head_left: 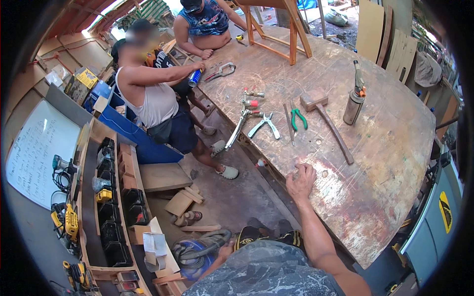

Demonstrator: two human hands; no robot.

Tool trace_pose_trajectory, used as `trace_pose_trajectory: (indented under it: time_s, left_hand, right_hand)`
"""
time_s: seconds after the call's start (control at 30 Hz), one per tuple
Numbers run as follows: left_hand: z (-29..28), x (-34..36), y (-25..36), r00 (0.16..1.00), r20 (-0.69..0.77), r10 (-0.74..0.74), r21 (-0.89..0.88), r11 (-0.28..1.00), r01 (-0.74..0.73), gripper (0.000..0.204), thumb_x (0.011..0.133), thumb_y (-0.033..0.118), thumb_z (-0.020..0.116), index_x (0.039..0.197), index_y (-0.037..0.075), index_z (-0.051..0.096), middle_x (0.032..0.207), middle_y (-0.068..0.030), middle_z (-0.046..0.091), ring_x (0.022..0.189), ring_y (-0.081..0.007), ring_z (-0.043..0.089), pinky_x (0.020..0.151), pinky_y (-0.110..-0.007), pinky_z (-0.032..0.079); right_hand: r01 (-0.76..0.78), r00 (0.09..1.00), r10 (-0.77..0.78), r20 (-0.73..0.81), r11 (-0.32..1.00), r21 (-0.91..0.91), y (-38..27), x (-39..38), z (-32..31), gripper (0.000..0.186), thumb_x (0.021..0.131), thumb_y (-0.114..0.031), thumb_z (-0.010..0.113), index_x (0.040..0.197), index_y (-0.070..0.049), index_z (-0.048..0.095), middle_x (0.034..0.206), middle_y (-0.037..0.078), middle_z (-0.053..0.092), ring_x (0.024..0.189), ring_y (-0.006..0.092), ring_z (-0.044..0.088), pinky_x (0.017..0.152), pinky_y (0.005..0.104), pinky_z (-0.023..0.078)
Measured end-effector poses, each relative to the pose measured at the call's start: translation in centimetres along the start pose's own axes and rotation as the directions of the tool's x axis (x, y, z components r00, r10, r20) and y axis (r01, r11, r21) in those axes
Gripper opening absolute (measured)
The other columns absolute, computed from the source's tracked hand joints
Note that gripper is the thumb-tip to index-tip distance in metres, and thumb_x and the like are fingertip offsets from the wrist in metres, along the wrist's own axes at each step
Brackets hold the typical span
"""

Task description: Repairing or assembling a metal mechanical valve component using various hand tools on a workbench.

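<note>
My right hand (301, 181) rests on the near edge of the worn wooden table (380, 197), fingers spread loosely and holding nothing visible. Low at my side hangs my left hand (226, 250), beside a grey vacuum hose (210, 248); its fingers are mostly hidden. Beyond my right hand lie a wooden mallet (331, 122), green-handled pliers (298, 120), a thin pointed metal rod (288, 123) and a silver plier-like tool (264, 127). Left of these is a torch handle with red valves (250, 103). A blowtorch on a gas canister (353, 106) stands upright farther right.
A person in a white sleeveless top (148, 89) holds a blue can (195, 78) by the table's left edge. Another person (205, 29) leans at the far side. A locking clamp (221, 72) and a folding wooden frame (293, 42) are on the table. Shelves (108, 197) stand left.
</note>
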State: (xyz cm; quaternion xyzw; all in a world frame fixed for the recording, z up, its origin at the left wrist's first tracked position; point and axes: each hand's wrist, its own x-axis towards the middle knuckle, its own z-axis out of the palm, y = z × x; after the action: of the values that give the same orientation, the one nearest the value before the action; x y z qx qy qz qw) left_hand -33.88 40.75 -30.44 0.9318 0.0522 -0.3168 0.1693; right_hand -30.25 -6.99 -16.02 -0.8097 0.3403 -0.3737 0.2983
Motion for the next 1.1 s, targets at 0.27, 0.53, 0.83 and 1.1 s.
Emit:
trace_pose_trajectory:
  time_s: [0.27, 0.53, 0.83, 1.1]
  left_hand:
    - [3.1, 2.7, -6.2, 0.958, 0.281, -0.055, -0.290, 0.947, 0.139, 0.065, 0.099, 0.062, 0.061, 0.103, -0.002, 0.075, 0.096, -0.0176, 0.076, 0.093, -0.0289, 0.070, 0.083, -0.047, 0.050]
    - [-1.4, -2.7, 3.7, 0.996, -0.081, -0.030, -0.454, 0.891, -0.010, 0.052, 0.098, 0.047, 0.069, 0.085, -0.003, 0.071, 0.076, -0.0174, 0.068, 0.070, -0.0226, 0.060, 0.073, -0.041, 0.049]
    - [-0.4, 3.2, 5.6, 0.983, -0.117, -0.144, -0.186, 0.975, 0.121, 0.049, 0.095, 0.053, 0.064, 0.105, 0.008, 0.079, 0.110, -0.0256, 0.074, 0.112, -0.0454, 0.068, 0.096, -0.052, 0.052]
    - [-1.6, 9.6, 7.3, 0.959, -0.048, -0.280, 0.019, 0.959, 0.281, 0.071, 0.098, 0.061, 0.052, 0.112, -0.005, 0.076, 0.122, -0.0323, 0.069, 0.120, -0.0477, 0.064, 0.104, -0.054, 0.049]
  right_hand:
    - [0.053, 0.998, -0.049, 0.040, 0.994, -0.092, -0.3, 0.1, 0.5, 0.037, 0.076, -0.015, 0.074, 0.111, -0.008, 0.067, 0.116, 0.014, 0.057, 0.113, 0.0348, 0.052, 0.100, 0.0494, 0.042]
    - [0.065, 0.994, -0.054, 0.100, 0.992, -0.112, 0.2, -0.1, 0.6, 0.041, 0.078, -0.020, 0.074, 0.117, -0.009, 0.068, 0.120, 0.014, 0.057, 0.117, 0.0353, 0.051, 0.103, 0.0512, 0.039]
    - [0.082, 0.987, -0.064, 0.148, 0.990, -0.119, -0.1, 0.3, 0.5, 0.040, 0.076, -0.019, 0.075, 0.115, -0.008, 0.068, 0.120, 0.015, 0.057, 0.117, 0.0367, 0.050, 0.101, 0.0523, 0.040]
    - [0.045, 0.980, -0.013, 0.197, 0.986, -0.160, -0.7, 1.6, -0.3, 0.042, 0.075, -0.012, 0.075, 0.116, -0.006, 0.066, 0.119, 0.018, 0.055, 0.112, 0.0388, 0.051, 0.100, 0.0503, 0.041]
